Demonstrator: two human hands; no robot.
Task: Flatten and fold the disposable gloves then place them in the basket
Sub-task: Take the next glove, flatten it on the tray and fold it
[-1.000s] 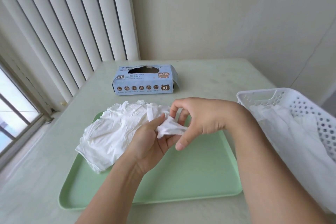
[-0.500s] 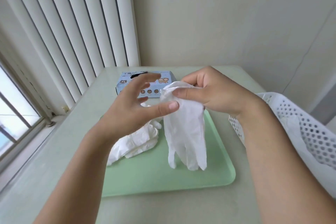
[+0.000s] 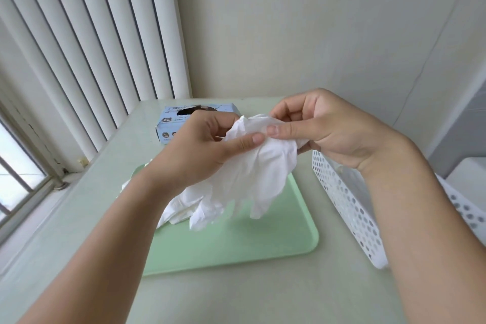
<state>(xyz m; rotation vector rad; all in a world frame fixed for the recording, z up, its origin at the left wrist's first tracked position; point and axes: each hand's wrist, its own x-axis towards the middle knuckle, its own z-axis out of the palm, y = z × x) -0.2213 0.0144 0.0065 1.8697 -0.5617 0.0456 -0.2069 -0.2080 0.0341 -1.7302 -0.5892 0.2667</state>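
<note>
While both hands hold one white disposable glove (image 3: 259, 166) in the air over the green tray (image 3: 236, 247), the left hand (image 3: 202, 150) and right hand (image 3: 323, 126) each have a grip pinched on its cuff; it looks unflattened and unfolded. A heap of gloves (image 3: 181, 205) waits on the tray. The white perforated basket (image 3: 349, 213) stands just right, seemingly holding some already. The glove box (image 3: 168, 123) sits behind on the surface, clear of the path.
</note>
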